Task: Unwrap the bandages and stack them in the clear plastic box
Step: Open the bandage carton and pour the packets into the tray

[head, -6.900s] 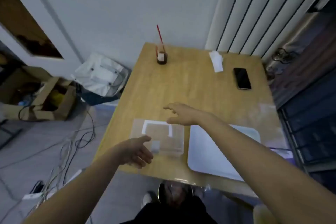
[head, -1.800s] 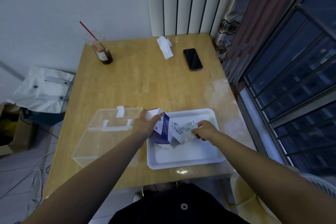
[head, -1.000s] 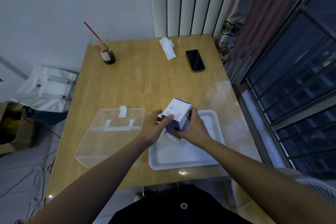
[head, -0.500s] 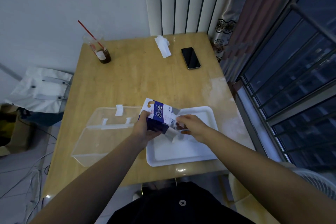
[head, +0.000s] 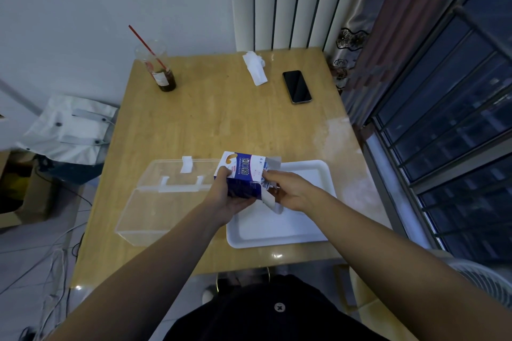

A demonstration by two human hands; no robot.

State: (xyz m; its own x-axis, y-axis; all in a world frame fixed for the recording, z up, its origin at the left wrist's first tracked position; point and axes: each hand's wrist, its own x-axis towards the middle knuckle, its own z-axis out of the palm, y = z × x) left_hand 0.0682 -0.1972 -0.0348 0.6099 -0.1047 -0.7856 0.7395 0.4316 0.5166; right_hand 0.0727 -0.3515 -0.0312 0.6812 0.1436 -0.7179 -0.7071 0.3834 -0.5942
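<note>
One bandage box (head: 244, 172) in left hand (head: 232, 200); right hand (head: 291, 191) pinches bandages (head: 265, 180).

My left hand (head: 230, 202) covers the underside of the bandage box (head: 243, 171), whose print is too small to read. My right hand (head: 288, 191) has its fingertips buried at the open end; whether they pinch anything, I cannot tell. My left forearm hides the near right corner of the clear plastic box (head: 155, 202).
</note>
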